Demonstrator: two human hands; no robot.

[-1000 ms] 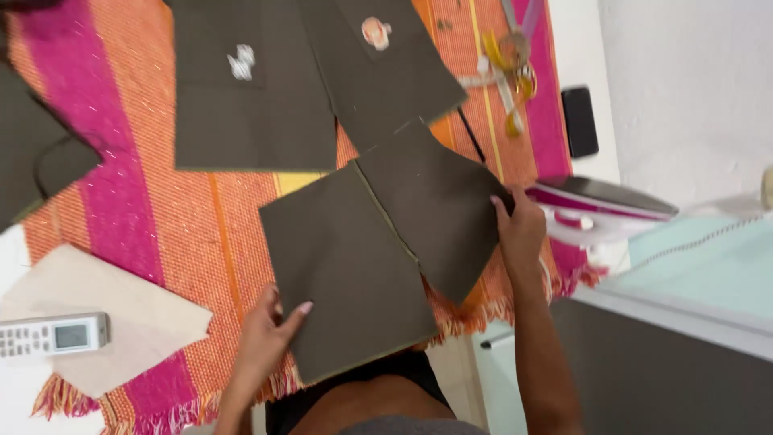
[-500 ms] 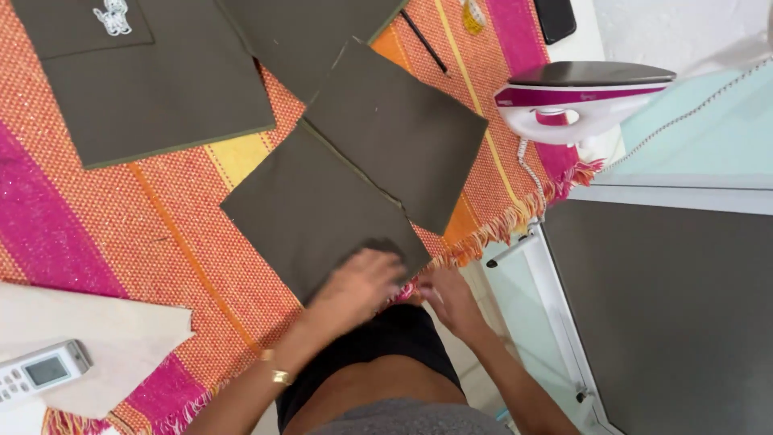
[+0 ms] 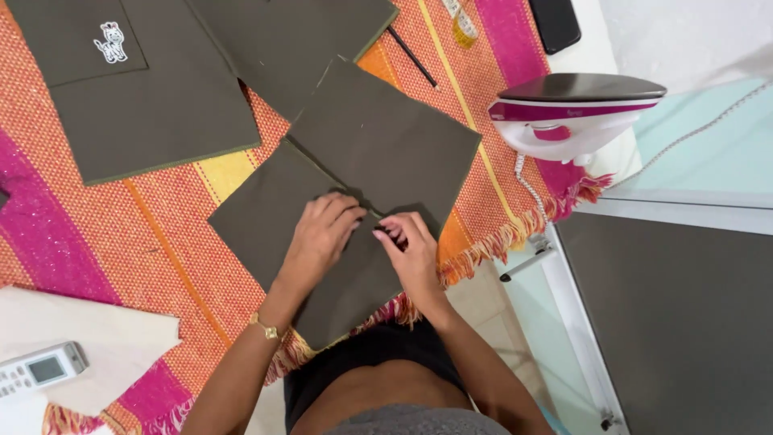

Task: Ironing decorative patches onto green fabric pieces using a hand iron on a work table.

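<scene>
1. At far left: a white remote control [image 3: 42,369] lying on a cream paper sheet [image 3: 105,342], both at the edge of the striped orange-and-pink woven cloth [image 3: 121,242] covering the bench.
2. Upper left: an olive fabric panel [image 3: 153,113] laid flat, with a smaller olive piece bearing a white embroidered figure [image 3: 111,42] on top; a further olive panel [image 3: 298,40] beside it.
3. Centre: two joined olive fabric panels [image 3: 378,153] spread open along a middle seam, near the fringed front edge of the cloth.
4. Left hand [image 3: 320,234] lying palm-down on the seam, fingers curled and pressing, gripping nothing.
5. Right hand [image 3: 412,246] just beside it, fingers pinched narrowly on the seam allowance.
6. Judged progress: panels already sewn together, seam being opened and flattened by hand; pressing apparently not yet done.
7. At right: white-and-magenta iron [image 3: 576,113] standing untouched at the bench edge, well apart from both hands.
</scene>
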